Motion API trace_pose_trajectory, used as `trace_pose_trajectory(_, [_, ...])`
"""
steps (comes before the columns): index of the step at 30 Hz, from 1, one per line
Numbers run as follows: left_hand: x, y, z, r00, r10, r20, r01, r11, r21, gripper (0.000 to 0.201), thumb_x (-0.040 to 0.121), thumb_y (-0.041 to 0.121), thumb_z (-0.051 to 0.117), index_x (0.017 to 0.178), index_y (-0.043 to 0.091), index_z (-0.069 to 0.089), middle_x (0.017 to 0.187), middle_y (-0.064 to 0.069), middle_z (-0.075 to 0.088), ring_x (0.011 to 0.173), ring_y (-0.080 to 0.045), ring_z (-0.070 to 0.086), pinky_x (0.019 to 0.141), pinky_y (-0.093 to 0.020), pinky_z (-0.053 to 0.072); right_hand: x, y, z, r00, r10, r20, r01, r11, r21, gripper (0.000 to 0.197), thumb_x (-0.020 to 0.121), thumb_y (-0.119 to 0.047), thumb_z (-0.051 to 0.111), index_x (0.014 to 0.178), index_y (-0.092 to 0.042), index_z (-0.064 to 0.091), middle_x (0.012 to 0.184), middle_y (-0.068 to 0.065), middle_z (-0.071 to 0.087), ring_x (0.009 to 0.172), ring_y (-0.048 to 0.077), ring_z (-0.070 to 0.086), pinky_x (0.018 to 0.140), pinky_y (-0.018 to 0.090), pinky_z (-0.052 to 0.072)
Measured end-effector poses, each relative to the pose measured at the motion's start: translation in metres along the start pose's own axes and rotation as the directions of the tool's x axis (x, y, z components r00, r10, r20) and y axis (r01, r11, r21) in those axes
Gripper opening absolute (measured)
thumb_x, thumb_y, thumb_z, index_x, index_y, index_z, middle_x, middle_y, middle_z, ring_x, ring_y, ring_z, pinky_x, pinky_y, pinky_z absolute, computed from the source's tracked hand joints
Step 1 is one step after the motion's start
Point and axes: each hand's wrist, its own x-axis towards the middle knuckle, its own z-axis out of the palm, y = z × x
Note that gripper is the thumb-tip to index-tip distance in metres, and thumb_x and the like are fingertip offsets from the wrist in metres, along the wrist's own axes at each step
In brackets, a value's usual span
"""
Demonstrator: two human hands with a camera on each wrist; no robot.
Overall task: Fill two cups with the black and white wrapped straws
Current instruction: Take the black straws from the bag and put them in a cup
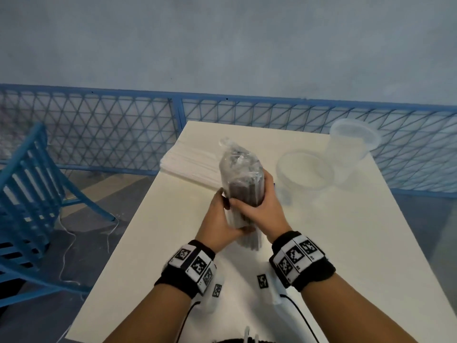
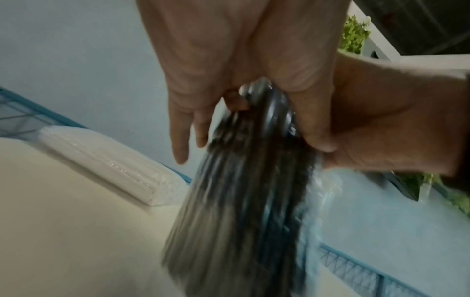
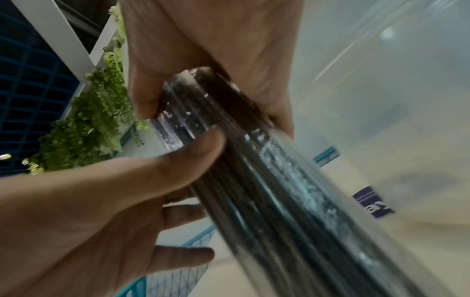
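Right now the bundle of black straws stands nearly upright between both hands, above the near middle of the white table — its long axis runs from the loose straw ends low by the wrists up to the knotted clear bag at the top, leaning slightly away from the person. The right hand is clenched round the middle of the bundle, fingers wrapped over the plastic; the left hand grips the lower part, thumb pressing on the straws, with a couple of its fingers sticking out straight in the left wrist view. Both cups lie to the right and beyond the hands: the nearer clear cup just past the right hand, the taller clear cup behind it near the table's far corner. So the right hand is the closer one to either cup, and I judge the bundle would have to travel right and forward, staying upright, to drop in. The pack of white straws lies flat on the table beyond the left hand, untouched. One dark blue label shows in the right wrist view — its lettering is too blurred to read
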Motion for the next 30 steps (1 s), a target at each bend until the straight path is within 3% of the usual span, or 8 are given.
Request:
trace_pose_trajectory(4, [0.004, 0.003, -0.005, 0.99, 0.03, 0.135, -0.027, 0.999, -0.019, 0.051, 0.061, 0.027, 0.083, 0.078, 0.025, 0.035, 0.11, 0.009, 0.056, 0.1, -0.01, 0.055, 0.07, -0.008, 0.037, -0.012, 0.002, -0.041, 0.996, 0.082, 0.035, -0.085, 0.99, 0.113, 0.068, 0.062, -0.024, 0.078, 0.123, -0.024, 0.048, 0.117, 0.0, 0.065, 0.11, 0.017, 0.062, 0.091, 0.033, 0.052])
trace_pose_trajectory(6, [0.01, 0.009, -0.008, 0.987, -0.039, 0.156, 0.062, 0.988, -0.144, 0.053, 0.063, 0.02, 0.083, 0.085, 0.027, 0.036, 0.125, 0.005, 0.052, 0.114, -0.016, 0.054, 0.08, -0.018, 0.043, -0.019, 0.001, -0.057, 0.986, 0.132, 0.1, -0.149, 0.971, 0.187, 0.062, 0.063, -0.023, 0.076, 0.12, -0.024, 0.052, 0.114, -0.002, 0.067, 0.109, 0.017, 0.063, 0.091, 0.031, 0.052])
trace_pose_trajectory(10, [0.017, 0.027, -0.01, 0.938, -0.047, 0.343, 0.139, 0.959, -0.247, 0.101, 0.038, 0.051, 0.086, 0.122, 0.032, 0.033, 0.121, 0.005, 0.057, 0.112, -0.013, 0.057, 0.095, -0.031, 0.047, -0.029, 0.001, -0.076, 0.949, 0.194, 0.25, -0.266, 0.917, 0.296, 0.072, 0.057, -0.027, 0.071, 0.125, -0.012, 0.051, 0.112, 0.003, 0.069, 0.104, 0.02, 0.066, 0.081, 0.03, 0.055])
trace_pose_trajectory(15, [0.018, 0.038, 0.004, 0.925, -0.016, 0.38, 0.159, 0.923, -0.35, 0.088, 0.034, 0.049, 0.089, 0.109, 0.019, 0.056, 0.101, 0.006, 0.071, 0.098, -0.01, 0.066, 0.081, -0.022, 0.052, -0.035, -0.008, -0.085, 0.966, 0.13, 0.223, -0.202, 0.92, 0.337, 0.073, 0.062, -0.026, 0.068, 0.13, -0.011, 0.046, 0.116, 0.004, 0.068, 0.106, 0.018, 0.064, 0.082, 0.028, 0.054])
trace_pose_trajectory(18, [0.019, 0.042, 0.009, 0.952, -0.014, 0.305, 0.136, 0.914, -0.382, 0.075, 0.045, 0.031, 0.084, 0.112, 0.01, 0.058, 0.101, 0.001, 0.072, 0.097, -0.014, 0.067, 0.077, -0.021, 0.052, -0.036, -0.019, -0.087, 0.999, -0.034, 0.034, 0.029, 0.99, 0.14, 0.067, 0.075, -0.024, 0.067, 0.135, -0.027, 0.038, 0.13, 0.001, 0.056, 0.115, 0.013, 0.058, 0.091, 0.023, 0.049])
trace_pose_trajectory(21, [0.02, 0.046, 0.008, 0.966, -0.017, 0.258, 0.112, 0.927, -0.358, 0.072, 0.045, 0.032, 0.082, 0.11, 0.013, 0.058, 0.104, 0.0, 0.07, 0.098, -0.014, 0.067, 0.08, -0.024, 0.052, -0.035, -0.029, -0.09, 0.95, -0.277, -0.147, 0.264, 0.959, -0.102, 0.058, 0.079, -0.021, 0.065, 0.13, -0.035, 0.042, 0.13, -0.005, 0.051, 0.113, 0.008, 0.056, 0.087, 0.019, 0.05])
trace_pose_trajectory(25, [0.019, 0.046, 0.004, 0.96, -0.039, 0.276, 0.108, 0.965, -0.239, 0.068, 0.041, 0.04, 0.083, 0.103, 0.026, 0.057, 0.104, 0.004, 0.069, 0.1, -0.011, 0.065, 0.089, -0.032, 0.051, -0.034, -0.034, -0.099, 0.842, -0.533, -0.081, 0.434, 0.76, -0.485, 0.028, 0.086, -0.016, 0.062, 0.113, -0.024, 0.063, 0.121, -0.008, 0.056, 0.115, 0.006, 0.052, 0.094, 0.028, 0.048])
trace_pose_trajectory(30, [0.014, 0.046, -0.002, 0.947, -0.074, 0.314, 0.13, 0.979, -0.16, 0.068, 0.041, 0.043, 0.082, 0.102, 0.031, 0.056, 0.106, 0.006, 0.068, 0.102, -0.01, 0.064, 0.093, -0.035, 0.05, -0.033, -0.03, -0.102, 0.733, -0.677, 0.066, 0.515, 0.488, -0.705, 0.016, 0.089, -0.016, 0.058, 0.099, -0.015, 0.07, 0.103, -0.002, 0.066, 0.099, 0.013, 0.058, 0.088, 0.018, 0.045])
